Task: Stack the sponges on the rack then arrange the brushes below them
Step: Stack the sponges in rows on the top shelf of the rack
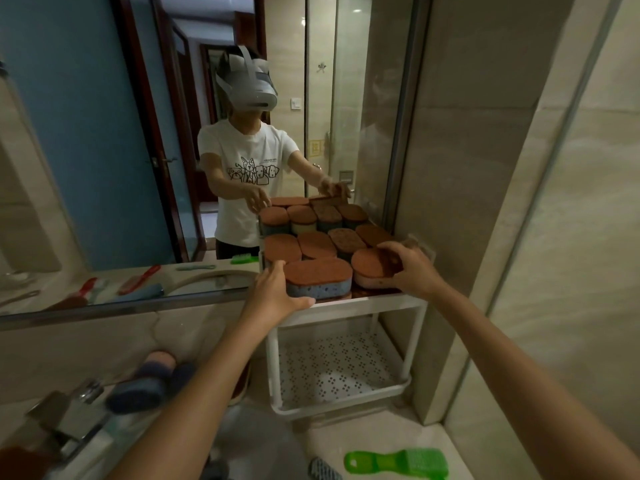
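- Green brush (398,464) lies on the counter (360,436) below the right forearm, well apart from the rack (346,308).
- Left of the left forearm, loose sponges sit on the counter, among them a dark blue sponge (138,393), so the stacking looks unfinished.
- Left hand (273,289) grips the near end of a blue-sided sponge (318,280) on the top shelf, with its fingers curled round it.
- Right hand (408,268) curls over a pink-sided sponge (367,268) just beside that one.
- Beyond both hands, orange-topped sponges (315,244) crowd the top shelf in rows, so most of the stacking seems done.
- Beneath the hands, the perforated lower shelf (339,372) has no brush on it yet, and that half of the task seems not begun.
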The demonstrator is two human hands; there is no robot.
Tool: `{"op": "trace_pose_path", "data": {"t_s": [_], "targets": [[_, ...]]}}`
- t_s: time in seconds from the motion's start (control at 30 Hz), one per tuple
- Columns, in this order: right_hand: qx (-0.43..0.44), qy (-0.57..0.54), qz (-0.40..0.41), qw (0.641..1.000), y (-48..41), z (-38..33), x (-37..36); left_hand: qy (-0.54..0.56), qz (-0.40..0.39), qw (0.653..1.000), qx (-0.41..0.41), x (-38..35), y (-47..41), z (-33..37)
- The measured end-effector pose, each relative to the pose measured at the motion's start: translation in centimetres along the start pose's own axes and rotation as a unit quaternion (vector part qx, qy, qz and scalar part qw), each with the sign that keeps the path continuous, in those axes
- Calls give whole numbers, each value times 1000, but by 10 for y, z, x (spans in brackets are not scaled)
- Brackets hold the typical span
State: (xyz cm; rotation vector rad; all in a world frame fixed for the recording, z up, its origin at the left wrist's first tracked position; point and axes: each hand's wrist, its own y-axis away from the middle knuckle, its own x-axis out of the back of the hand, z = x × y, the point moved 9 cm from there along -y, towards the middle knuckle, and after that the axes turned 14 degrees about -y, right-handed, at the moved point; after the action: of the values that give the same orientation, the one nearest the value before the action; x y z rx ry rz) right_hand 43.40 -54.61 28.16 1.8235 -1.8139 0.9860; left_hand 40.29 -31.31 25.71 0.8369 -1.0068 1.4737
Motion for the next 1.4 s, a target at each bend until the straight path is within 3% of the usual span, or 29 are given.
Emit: {"op": "trace_pose_path", "data": {"t_s": [0.1,0.3,0.4,0.83,0.97,1.07,1.23,1.3,1.4], "targets": [[-4,34,-11,999,0,7,-9,15,6,1000,4,0,-2,-2],[43,141,45,988,17,-10,-14,30,16,999,-6,-2,-1,1],[99,138,70,983,27,-21,-20,35,12,999,-7,-2,-1,2],[105,91,84,987,36,-19,-27,69,11,997,-19,2,8,4],[226,32,174,958,63,-51,-29,80,54,995,8,11,18,-2],[298,-19,197,934,87,-79,-55,107,119,987,24,27,35,-15],[333,-107,82,933,125,-106,-147,150,176,967,111,29,84,-75],[299,-129,-3,945,138,-99,-200,147,152,962,172,6,105,-117],[184,-125,-182,958,161,-70,-292,154,69,948,268,-53,145,-186]]}}
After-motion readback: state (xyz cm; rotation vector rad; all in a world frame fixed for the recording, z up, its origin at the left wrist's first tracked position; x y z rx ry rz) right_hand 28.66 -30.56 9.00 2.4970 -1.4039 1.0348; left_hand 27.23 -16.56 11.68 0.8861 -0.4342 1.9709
